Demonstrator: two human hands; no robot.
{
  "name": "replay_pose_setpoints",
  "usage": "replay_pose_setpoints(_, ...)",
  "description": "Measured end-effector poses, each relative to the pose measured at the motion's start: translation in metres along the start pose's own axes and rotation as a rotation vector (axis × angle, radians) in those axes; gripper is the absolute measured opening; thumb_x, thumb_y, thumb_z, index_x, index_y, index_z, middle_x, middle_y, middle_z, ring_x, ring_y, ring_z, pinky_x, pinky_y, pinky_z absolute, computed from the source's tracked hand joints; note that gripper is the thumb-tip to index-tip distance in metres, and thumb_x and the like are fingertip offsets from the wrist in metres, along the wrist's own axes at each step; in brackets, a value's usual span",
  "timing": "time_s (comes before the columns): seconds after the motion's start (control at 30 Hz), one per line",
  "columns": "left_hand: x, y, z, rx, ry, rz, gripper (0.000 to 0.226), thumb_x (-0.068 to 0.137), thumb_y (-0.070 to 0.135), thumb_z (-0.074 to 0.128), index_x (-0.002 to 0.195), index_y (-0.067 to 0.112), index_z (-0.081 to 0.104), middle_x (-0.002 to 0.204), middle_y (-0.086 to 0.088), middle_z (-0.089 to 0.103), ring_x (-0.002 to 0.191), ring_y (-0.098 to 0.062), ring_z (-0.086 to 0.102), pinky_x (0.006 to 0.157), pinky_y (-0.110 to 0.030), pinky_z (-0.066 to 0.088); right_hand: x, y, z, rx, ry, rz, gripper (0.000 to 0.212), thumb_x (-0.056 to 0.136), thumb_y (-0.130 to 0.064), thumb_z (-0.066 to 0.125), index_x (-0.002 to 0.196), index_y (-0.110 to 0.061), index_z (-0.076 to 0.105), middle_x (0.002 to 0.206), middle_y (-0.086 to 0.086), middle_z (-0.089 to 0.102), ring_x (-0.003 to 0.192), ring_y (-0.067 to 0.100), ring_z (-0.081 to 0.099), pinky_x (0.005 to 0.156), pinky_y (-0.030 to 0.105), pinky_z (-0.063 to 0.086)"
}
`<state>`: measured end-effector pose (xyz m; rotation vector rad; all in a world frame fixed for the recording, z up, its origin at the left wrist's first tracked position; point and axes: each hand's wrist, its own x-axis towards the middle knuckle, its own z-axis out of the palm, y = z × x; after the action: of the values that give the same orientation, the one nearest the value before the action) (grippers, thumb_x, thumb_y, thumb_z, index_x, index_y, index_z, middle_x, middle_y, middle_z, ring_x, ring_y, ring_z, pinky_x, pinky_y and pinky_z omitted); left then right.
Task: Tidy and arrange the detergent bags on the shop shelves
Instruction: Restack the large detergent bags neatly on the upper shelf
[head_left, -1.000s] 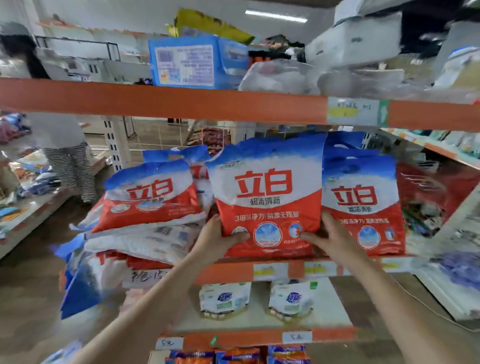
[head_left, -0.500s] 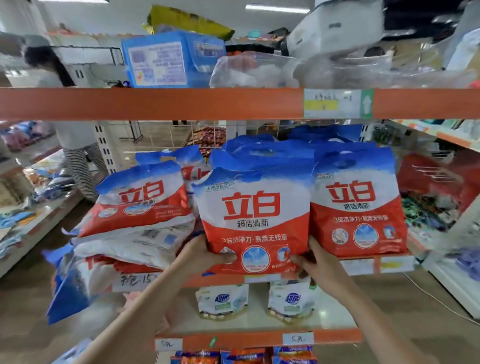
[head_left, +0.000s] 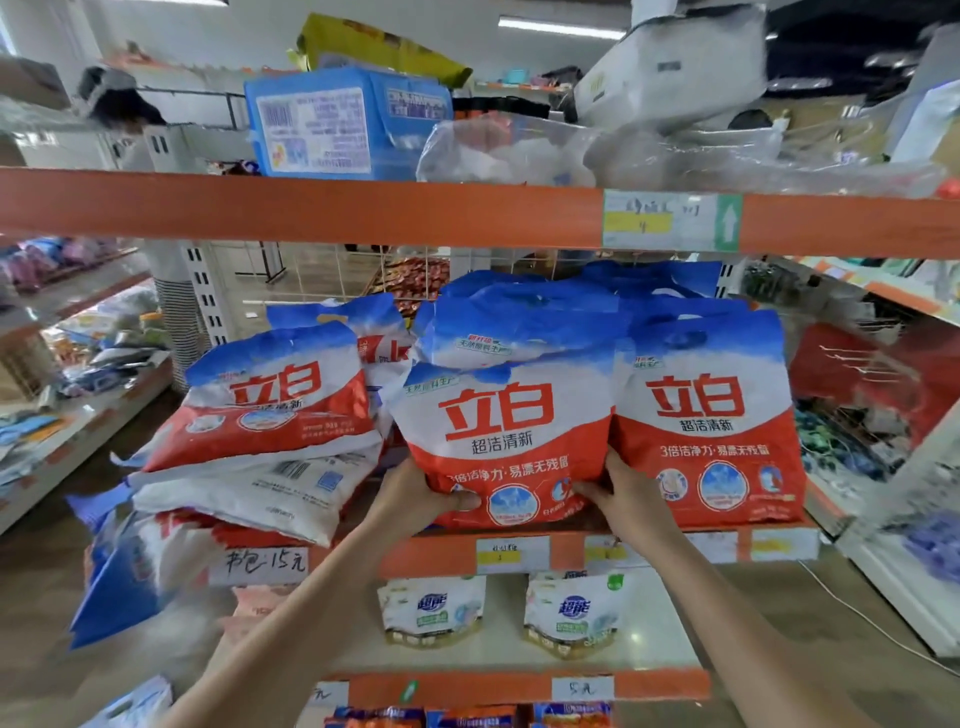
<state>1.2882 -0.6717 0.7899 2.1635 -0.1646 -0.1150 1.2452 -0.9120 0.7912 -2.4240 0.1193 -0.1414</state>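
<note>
**Both hands on the centre bag**

I see both arms reaching up and forward. My left hand (head_left: 423, 499) and right hand (head_left: 626, 496) grip the lower corners of the upright detergent bag (head_left: 501, 431), thumbs curled over its front, at the middle shelf (head_left: 431, 553) edge, touching the neighbouring bag (head_left: 709, 415) on its right.

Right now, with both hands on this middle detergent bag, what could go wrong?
1. The middle detergent bag, held low by the left hand and right hand, sits at the shelf edge; its top could tip forward.
2. Pushing it sideways may nudge the upright right bag.
3. The slumped pile of bags on the left overhangs and might slide off.
</note>
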Motion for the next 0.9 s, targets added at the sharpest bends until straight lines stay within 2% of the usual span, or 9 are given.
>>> replay_pose_setpoints(0.1,-0.001,-0.008,0.001,0.051,-0.021,-0.028,0.072,0.068,0.033,0.083,0.130,0.016,0.051,0.127,-0.001,0.061,0.118,-0.020,0.056,0.089,-0.022,0.043,-0.002,0.002,0.003,-0.034,0.013,0.008,0.060,0.091,-0.029,0.060,0.144,-0.016,0.034,0.130,0.006,0.058,0.116,0.023,0.057,0.088,0.018,0.038)
replay_pose_setpoints(0.2,-0.008,-0.013,0.006,0.071,0.083,-0.009,0.074,0.065,0.046,0.082,0.124,0.018,0.047,0.123,0.001,0.060,0.111,-0.018,0.058,0.092,-0.031,0.048,-0.001,0.005,0.002,-0.069,0.011,0.023,0.058,0.091,-0.030,0.060,0.142,-0.017,0.037,0.125,0.005,0.062,0.111,0.024,0.060,0.089,0.024,0.043)
replay_pose_setpoints(0.3,-0.017,-0.012,0.005,0.026,0.241,0.066,0.039,0.078,0.040,0.074,0.103,0.016,0.057,0.098,0.008,0.064,0.082,-0.005,0.060,0.067,-0.014,0.046,0.000,0.015,-0.001,-0.114,0.039,0.056,0.047,0.090,-0.032,0.061,0.133,-0.017,0.047,0.115,0.004,0.066,0.097,0.023,0.066,0.085,0.031,0.050)
replay_pose_setpoints(0.4,-0.015,-0.004,0.002,0.054,0.266,0.129,0.018,0.088,0.032,0.065,0.091,0.013,0.064,0.086,0.010,0.063,0.074,-0.002,0.056,0.058,-0.006,0.040,0.004,0.020,-0.004,-0.159,0.060,0.116,0.028,0.088,-0.032,0.064,0.110,-0.015,0.059,0.099,0.003,0.070,0.076,0.022,0.068,0.076,0.034,0.053)
replay_pose_setpoints(0.53,0.006,0.004,0.008,0.123,0.260,0.071,0.016,0.090,0.025,0.062,0.086,0.010,0.058,0.089,-0.004,0.066,0.085,-0.021,0.060,0.059,-0.020,0.036,0.006,0.013,-0.010,-0.195,0.055,0.103,0.016,0.084,-0.033,0.069,0.087,-0.018,0.063,0.088,0.001,0.071,0.071,0.019,0.067,0.070,0.033,0.054)
replay_pose_setpoints(0.6,0.015,0.007,0.007,0.160,0.243,0.014,0.020,0.090,0.023,0.062,0.094,0.004,0.063,0.096,-0.009,0.068,0.094,-0.028,0.062,0.068,-0.028,0.041,0.001,0.012,-0.014,-0.175,0.033,0.105,0.022,0.083,-0.036,0.069,0.073,-0.025,0.054,0.073,-0.003,0.067,0.060,0.015,0.064,0.063,0.032,0.054)
replay_pose_setpoints(0.67,0.019,0.007,0.001,0.198,0.205,-0.020,0.022,0.090,0.025,0.062,0.095,0.003,0.063,0.097,-0.010,0.068,0.093,-0.029,0.062,0.072,-0.032,0.045,-0.005,0.009,-0.020,-0.178,0.088,0.086,0.028,0.082,-0.038,0.070,0.074,-0.026,0.046,0.071,-0.008,0.060,0.062,0.013,0.061,0.063,0.032,0.053)
replay_pose_setpoints(0.8,0.012,0.013,-0.015,0.124,0.159,0.067,0.013,0.088,0.017,0.065,0.094,0.009,0.057,0.085,0.000,0.063,0.079,-0.019,0.059,0.067,-0.028,0.045,-0.017,-0.021,-0.037,-0.274,0.273,-0.126,0.027,0.089,-0.039,0.060,0.084,-0.018,0.043,0.069,-0.010,0.051,0.058,0.003,0.050,0.051,0.014,0.037)
replay_pose_setpoints(0.9,0.004,0.030,-0.032,-0.220,0.141,0.156,0.007,0.088,0.009,0.064,0.091,0.008,0.057,0.070,0.006,0.061,0.058,-0.010,0.056,0.050,-0.017,0.042,-0.015,-0.065,-0.041,-0.168,0.214,-0.409,0.018,0.093,-0.035,0.055,0.097,-0.017,0.054,0.082,-0.012,0.056,0.066,0.000,0.054,0.062,0.020,0.050)
